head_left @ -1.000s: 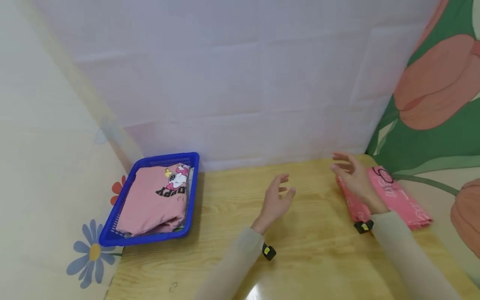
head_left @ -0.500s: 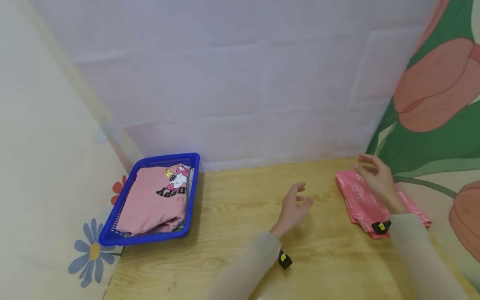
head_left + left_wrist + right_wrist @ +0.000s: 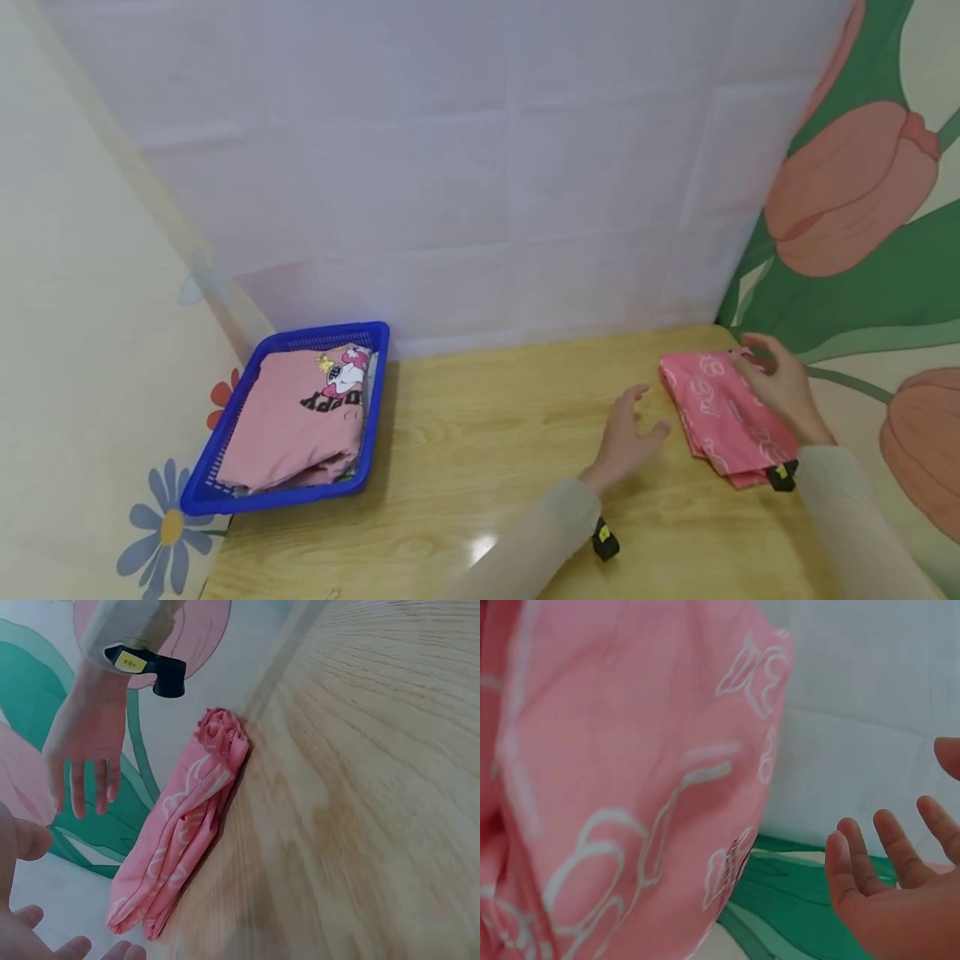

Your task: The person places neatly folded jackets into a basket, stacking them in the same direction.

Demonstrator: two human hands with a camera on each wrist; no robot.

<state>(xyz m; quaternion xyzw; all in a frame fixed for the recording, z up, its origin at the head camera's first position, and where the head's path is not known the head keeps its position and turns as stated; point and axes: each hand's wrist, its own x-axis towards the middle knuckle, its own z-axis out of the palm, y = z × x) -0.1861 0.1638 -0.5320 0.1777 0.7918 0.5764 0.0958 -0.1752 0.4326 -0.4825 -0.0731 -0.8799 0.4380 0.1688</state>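
A folded pink cloth (image 3: 705,404) with white line prints lies at the right of the wooden table, its layered folds plain in the left wrist view. Over its right side hovers my right hand (image 3: 783,392), fingers loosely bent and holding nothing. In the right wrist view the fabric (image 3: 660,757) fills the left half, apart from the hand's fingers (image 3: 904,862). Left of the cloth, my left hand (image 3: 626,437) is held above the table with fingers and thumb spread, gripping nothing. Part of the cloth is hidden behind the right hand and wrist.
A blue plastic basket (image 3: 378,392) stands at the table's left back, holding a folded pink garment (image 3: 288,421) with a cartoon print. A pale sheet (image 3: 465,183) rises behind the table (image 3: 450,433). Flower-patterned drapes (image 3: 847,192) border the sides.
Both hands have moved right in the head view, the right one across the cloth to its right side and the left one nearer its left edge. The head view has shifted slightly.
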